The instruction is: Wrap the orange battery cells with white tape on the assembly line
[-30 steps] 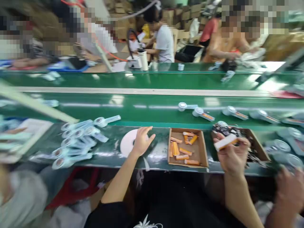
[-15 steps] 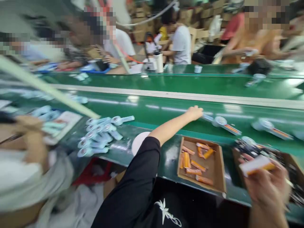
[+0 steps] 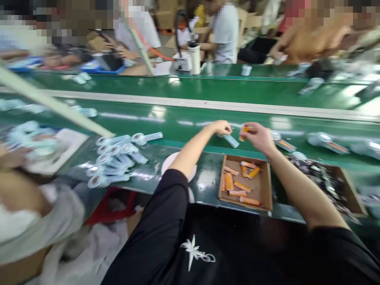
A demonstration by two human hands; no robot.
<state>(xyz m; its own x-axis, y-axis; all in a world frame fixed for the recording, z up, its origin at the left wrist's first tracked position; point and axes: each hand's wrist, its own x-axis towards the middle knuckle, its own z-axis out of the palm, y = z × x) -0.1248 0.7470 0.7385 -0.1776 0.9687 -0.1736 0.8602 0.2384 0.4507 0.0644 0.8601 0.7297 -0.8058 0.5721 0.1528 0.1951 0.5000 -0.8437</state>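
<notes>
Over the green belt point(image 3: 190, 128), my left hand point(image 3: 222, 127) is closed at the head end of a light blue handheld device point(image 3: 230, 140), whose handle points down to the right. My right hand point(image 3: 258, 136) pinches an orange battery piece point(image 3: 244, 133) just right of that device. Below both hands, a shallow cardboard box point(image 3: 268, 186) holds several orange pieces. Another blue device point(image 3: 285, 144) with an orange strip in its handle lies right of my right hand, partly behind it.
Several blue devices point(image 3: 114, 160) are piled on the near ledge at left, beside a slanted pale bar point(image 3: 59, 105). A round white disc point(image 3: 170, 161) lies behind my left forearm. At right stands a box of dark parts point(image 3: 352, 190). People sit across the belt and at left.
My right hand has moved up and left from the dark parts box to the belt, carrying the orange piece. My left hand has shifted left with a blue device. The view has tilted down slightly.
</notes>
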